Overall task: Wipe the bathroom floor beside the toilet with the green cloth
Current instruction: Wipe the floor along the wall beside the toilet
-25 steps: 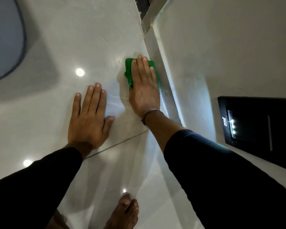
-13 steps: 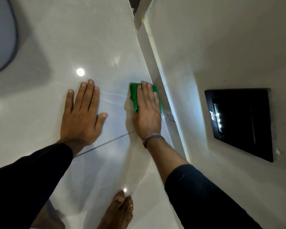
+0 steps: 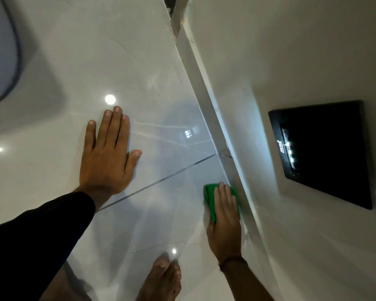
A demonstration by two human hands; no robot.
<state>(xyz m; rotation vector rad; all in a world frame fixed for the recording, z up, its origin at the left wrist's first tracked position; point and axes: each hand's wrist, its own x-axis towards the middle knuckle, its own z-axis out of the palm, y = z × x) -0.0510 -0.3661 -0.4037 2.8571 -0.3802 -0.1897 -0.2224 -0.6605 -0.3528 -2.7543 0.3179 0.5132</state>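
Observation:
The green cloth lies flat on the glossy white floor tiles, right against the skirting of the wall. My right hand presses down on the cloth with fingers together, so only its left and top edges show. My left hand rests flat on the floor to the left, fingers spread, holding nothing. The toilet's pale rounded edge sits at the far left.
A grey wall rises on the right, with a black glossy panel set into it. A grout line crosses the floor between my hands. My bare foot stands at the bottom centre.
My right hand has dragged the green cloth back toward me along the skirting, past the grout line. My left hand has stayed planted on the floor.

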